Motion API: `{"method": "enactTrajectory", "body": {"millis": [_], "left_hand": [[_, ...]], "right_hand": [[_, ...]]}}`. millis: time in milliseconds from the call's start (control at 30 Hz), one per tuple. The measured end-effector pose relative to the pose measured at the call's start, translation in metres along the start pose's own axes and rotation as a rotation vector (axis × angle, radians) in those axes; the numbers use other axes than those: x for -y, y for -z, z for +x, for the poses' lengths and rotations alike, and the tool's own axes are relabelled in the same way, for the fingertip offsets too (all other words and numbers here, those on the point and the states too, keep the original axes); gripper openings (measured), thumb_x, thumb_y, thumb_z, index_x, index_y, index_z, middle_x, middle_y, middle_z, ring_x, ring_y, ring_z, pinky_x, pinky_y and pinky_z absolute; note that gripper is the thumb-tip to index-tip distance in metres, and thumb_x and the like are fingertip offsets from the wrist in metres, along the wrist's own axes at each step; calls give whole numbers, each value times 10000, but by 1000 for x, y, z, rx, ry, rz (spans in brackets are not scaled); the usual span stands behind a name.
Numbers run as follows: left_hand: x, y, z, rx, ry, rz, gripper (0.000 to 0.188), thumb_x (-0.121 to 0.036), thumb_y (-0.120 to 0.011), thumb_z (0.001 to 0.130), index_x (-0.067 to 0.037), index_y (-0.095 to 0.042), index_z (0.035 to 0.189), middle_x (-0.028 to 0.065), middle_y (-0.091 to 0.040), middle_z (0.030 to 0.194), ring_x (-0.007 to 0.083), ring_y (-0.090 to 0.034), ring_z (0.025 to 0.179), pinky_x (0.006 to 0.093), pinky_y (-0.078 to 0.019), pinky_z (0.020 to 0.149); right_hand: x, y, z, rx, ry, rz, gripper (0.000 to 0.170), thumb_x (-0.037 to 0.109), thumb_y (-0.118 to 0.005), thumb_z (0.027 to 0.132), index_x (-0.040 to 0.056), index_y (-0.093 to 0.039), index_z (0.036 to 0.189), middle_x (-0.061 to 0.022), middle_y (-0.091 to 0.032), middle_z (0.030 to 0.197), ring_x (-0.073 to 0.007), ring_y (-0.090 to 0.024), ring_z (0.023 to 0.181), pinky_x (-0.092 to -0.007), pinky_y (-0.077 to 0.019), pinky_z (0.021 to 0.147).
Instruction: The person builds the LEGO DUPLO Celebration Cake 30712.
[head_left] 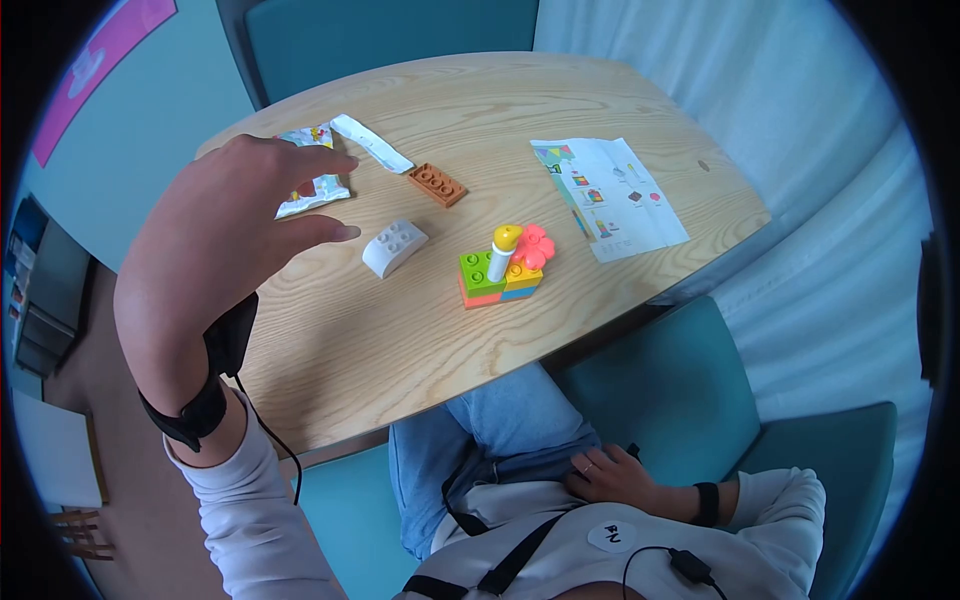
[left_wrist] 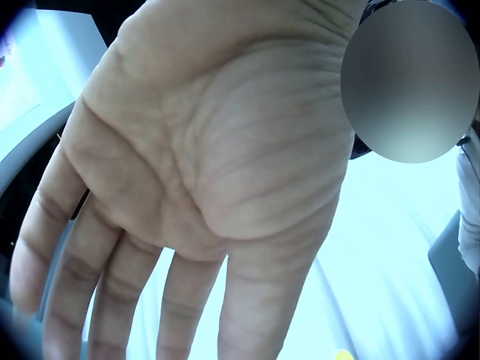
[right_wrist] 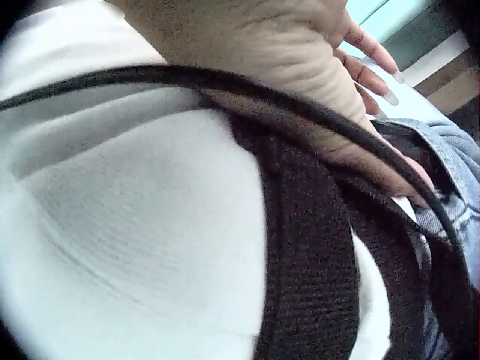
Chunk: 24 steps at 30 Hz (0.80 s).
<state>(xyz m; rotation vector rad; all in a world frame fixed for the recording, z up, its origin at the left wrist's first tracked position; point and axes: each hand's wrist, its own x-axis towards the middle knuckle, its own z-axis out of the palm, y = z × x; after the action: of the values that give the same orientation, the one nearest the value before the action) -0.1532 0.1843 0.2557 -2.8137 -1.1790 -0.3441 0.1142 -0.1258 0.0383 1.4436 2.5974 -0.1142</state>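
My left hand (head_left: 205, 225) is raised over the left side of the table, thumb and fingers apart with nothing between them. Its palm and straight fingers (left_wrist: 191, 300) fill the left wrist view. Nearest to it in the head view are a white curved toy block (head_left: 392, 250) and a colourful foil packet (head_left: 325, 190), partly hidden behind the hand. To the right stands a small stack of toy bricks (head_left: 482, 285), topped by a yellow-tipped white candle piece (head_left: 499, 262) and a pink flower (head_left: 535, 247). My right hand (head_left: 612, 477) rests on my lap at the jeans' waist, fingers relaxed.
A brown toy brick (head_left: 437, 185) lies studs up beside a torn white strip (head_left: 372, 143). A creased instruction sheet (head_left: 640, 215) lies on the right of the wooden table (head_left: 520, 110). Teal chairs (head_left: 665, 375) and a white curtain (head_left: 800, 230) border the table. A cable hangs from my left wrist.
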Motion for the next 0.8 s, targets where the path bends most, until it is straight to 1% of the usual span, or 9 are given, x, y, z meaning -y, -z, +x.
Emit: {"method": "enactTrajectory", "body": {"millis": [133,267,333,467,533,633,667,733,800], "left_hand": [[-1,-2,2,9,-12,-21,496,-261,-785,756,-57,-660,1191,149,-694,1052,284,-672,937,368,-528,799],[-4,-2,2,22,-11,-34,496,-257,-790,750,-61,-662,1186,145,-697,1038,281,-673,935,370,-527,797],[-6,-2,2,13,-15,-18,499,-257,-796,741,-61,-665,1180,143,-700,1023,280,-673,927,376,-525,793],[-6,-5,4,35,-32,-21,497,-256,-798,737,-81,-669,1184,145,-702,1015,280,-675,914,377,-522,792],[-8,-7,8,96,-27,-42,482,-257,-796,743,-110,-676,1186,144,-703,1019,273,-674,906,377,-520,791],[-3,-18,12,116,-39,-6,492,-259,-801,745,-139,-672,1205,131,-699,1015,268,-667,911,375,-521,786],[-5,-20,14,116,-40,-7,492,-259,-801,745,-139,-672,1205,131,-699,1015,268,-667,911,375,-521,786],[-11,-24,19,182,68,-61,496,-257,-807,744,-136,-669,1204,114,-691,999,266,-651,924,374,-512,793],[-5,-37,22,171,17,-48,492,-251,-808,742,-134,-668,1200,108,-684,986,266,-643,927,374,-505,801]], "right_hand": [[4,-9,-3,-57,-73,-1,249,242,-569,814,80,-661,979,-106,-506,1068,-219,-487,1034,-358,-421,828],[5,-6,-2,-41,-87,9,245,228,-570,818,67,-660,981,-101,-504,1056,-216,-483,1042,-352,-423,827],[4,-5,0,-27,-40,-85,192,224,-568,830,127,-670,961,-97,-514,1030,-206,-527,956,-332,-443,771],[3,-4,9,57,-21,-48,170,218,-577,822,115,-676,915,-101,-512,1009,-203,-554,895,-318,-452,699],[3,-5,14,98,41,-99,142,209,-581,817,107,-676,844,-106,-511,991,-196,-571,833,-305,-454,625],[2,-6,13,76,64,-99,135,202,-584,814,104,-669,778,-102,-505,971,-194,-573,810,-298,-456,597],[2,-6,12,77,63,-99,135,202,-584,814,104,-669,778,-102,-505,971,-194,-573,810,-298,-456,597],[3,-4,9,74,-15,-2,214,201,-565,821,20,-660,882,-122,-512,997,-204,-578,863,-308,-474,653],[3,-7,2,66,-45,39,238,215,-563,827,19,-642,936,-123,-500,1009,-210,-583,859,-320,-483,653]]}}
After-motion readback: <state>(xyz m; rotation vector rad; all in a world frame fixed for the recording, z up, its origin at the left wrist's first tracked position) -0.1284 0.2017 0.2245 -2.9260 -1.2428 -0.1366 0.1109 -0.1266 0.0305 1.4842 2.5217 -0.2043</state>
